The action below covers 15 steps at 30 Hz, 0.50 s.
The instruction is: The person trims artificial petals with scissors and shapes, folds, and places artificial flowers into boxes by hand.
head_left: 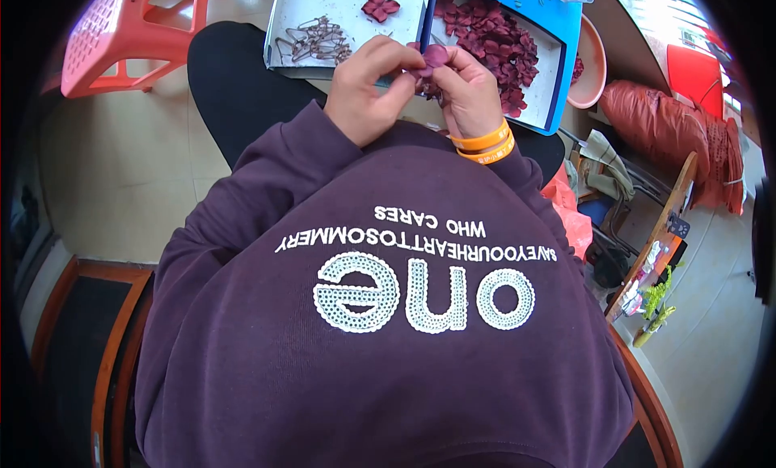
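Observation:
Between my two hands, over the near edge of the trays, is a dark red artificial flower (435, 57). My left hand (373, 84) pinches its left side with thumb and forefinger. The thumb and forefinger of my right hand (471, 94), with orange bands at the wrist, grip its right side. My fingers cover part of the flower. Just beyond my left hand, a white-lined tray (283, 11) holds a loose red blossom (380, 6) and a tangle of thin brownish wire pieces (314, 41). Many dark red petals (505, 52) are heaped beyond my right hand.
The petal heap lies in a blue-edged box (571, 48). A pink plastic stool (113, 40) stands at left, and a round pinkish basin (596, 60) sits right of the box. Farther right are a red sack (659, 128) and a wooden-edged board (675, 197).

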Each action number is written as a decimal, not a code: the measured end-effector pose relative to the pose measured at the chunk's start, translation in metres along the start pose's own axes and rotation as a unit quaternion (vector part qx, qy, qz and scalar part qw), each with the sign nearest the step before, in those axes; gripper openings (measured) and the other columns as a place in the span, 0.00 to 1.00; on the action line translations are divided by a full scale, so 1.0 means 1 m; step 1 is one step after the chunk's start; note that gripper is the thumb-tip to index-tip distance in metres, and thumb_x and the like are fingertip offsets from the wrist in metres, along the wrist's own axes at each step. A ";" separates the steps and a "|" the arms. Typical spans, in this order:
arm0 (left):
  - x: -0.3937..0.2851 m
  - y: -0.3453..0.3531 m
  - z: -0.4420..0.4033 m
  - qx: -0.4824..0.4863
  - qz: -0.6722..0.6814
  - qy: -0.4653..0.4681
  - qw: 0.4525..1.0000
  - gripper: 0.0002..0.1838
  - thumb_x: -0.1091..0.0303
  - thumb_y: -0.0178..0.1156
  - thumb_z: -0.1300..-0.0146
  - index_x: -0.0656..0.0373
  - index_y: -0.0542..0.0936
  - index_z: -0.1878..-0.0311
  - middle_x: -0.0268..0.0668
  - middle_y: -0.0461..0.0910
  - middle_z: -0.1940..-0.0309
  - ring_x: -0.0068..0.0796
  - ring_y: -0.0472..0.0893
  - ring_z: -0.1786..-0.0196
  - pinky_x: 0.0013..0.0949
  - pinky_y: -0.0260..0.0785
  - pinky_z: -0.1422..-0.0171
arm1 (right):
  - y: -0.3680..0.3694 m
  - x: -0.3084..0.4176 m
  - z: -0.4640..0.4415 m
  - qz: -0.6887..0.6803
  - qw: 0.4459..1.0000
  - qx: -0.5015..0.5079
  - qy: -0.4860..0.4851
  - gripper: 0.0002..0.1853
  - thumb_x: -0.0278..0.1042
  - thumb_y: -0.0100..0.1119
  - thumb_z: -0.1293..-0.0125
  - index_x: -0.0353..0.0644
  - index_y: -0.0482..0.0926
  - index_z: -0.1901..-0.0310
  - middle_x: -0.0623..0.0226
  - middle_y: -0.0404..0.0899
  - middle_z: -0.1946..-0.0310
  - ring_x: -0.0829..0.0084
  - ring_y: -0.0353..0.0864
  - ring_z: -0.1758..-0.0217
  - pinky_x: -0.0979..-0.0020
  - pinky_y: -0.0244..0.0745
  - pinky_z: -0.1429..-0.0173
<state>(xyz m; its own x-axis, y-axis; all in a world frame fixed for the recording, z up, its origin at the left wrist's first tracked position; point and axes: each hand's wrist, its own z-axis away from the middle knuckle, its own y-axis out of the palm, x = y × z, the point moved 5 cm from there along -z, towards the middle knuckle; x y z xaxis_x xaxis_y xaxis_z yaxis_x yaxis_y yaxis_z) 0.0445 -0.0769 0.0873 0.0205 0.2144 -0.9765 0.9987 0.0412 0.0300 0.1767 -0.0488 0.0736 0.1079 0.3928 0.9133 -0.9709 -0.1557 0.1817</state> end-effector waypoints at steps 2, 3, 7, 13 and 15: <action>-0.018 -0.001 -0.001 0.015 -0.056 0.103 0.993 0.07 0.82 0.54 0.53 0.64 0.75 0.68 0.37 0.73 0.72 0.26 0.71 0.68 0.24 0.66 0.57 | 0.003 0.002 -0.002 -0.092 0.995 0.045 -0.006 0.06 0.22 0.54 0.42 0.37 0.76 0.62 0.67 0.75 0.73 0.78 0.73 0.73 0.82 0.70 0.65; -0.027 -0.002 0.000 0.022 -0.083 0.154 0.984 0.06 0.82 0.54 0.53 0.65 0.76 0.69 0.37 0.73 0.72 0.27 0.71 0.69 0.24 0.66 0.56 | 0.005 0.003 -0.002 -0.138 0.988 0.067 -0.008 0.08 0.22 0.54 0.42 0.37 0.75 0.60 0.66 0.75 0.72 0.78 0.74 0.72 0.81 0.70 0.64; -0.040 -0.004 0.007 0.030 -0.101 0.199 0.974 0.04 0.81 0.54 0.54 0.65 0.75 0.72 0.38 0.72 0.72 0.29 0.69 0.69 0.24 0.65 0.55 | 0.008 0.008 0.000 -0.193 0.974 0.115 -0.002 0.10 0.22 0.53 0.40 0.38 0.74 0.56 0.66 0.75 0.68 0.76 0.75 0.69 0.79 0.72 0.61; -0.026 -0.010 0.005 0.006 -0.089 0.157 0.984 0.04 0.79 0.54 0.52 0.66 0.75 0.71 0.38 0.71 0.69 0.28 0.68 0.68 0.26 0.62 0.52 | 0.012 0.011 0.000 -0.224 0.962 0.157 -0.005 0.12 0.23 0.54 0.40 0.38 0.72 0.53 0.65 0.75 0.66 0.75 0.76 0.67 0.75 0.74 0.58; -0.025 -0.010 0.004 -0.002 -0.088 0.145 0.986 0.05 0.78 0.53 0.51 0.66 0.75 0.69 0.38 0.71 0.68 0.28 0.68 0.68 0.27 0.62 0.52 | 0.012 0.011 0.000 -0.231 0.959 0.163 -0.008 0.12 0.24 0.54 0.40 0.38 0.72 0.53 0.65 0.75 0.66 0.74 0.76 0.67 0.74 0.75 0.58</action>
<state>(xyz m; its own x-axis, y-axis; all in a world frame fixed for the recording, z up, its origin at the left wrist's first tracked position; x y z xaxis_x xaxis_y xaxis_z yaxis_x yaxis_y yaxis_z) 0.0341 -0.0870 0.1102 -0.1685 0.4728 -0.8649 0.9853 0.1070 -0.1334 0.1658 -0.0461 0.0861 0.5162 0.4746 0.7129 -0.7011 -0.2440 0.6701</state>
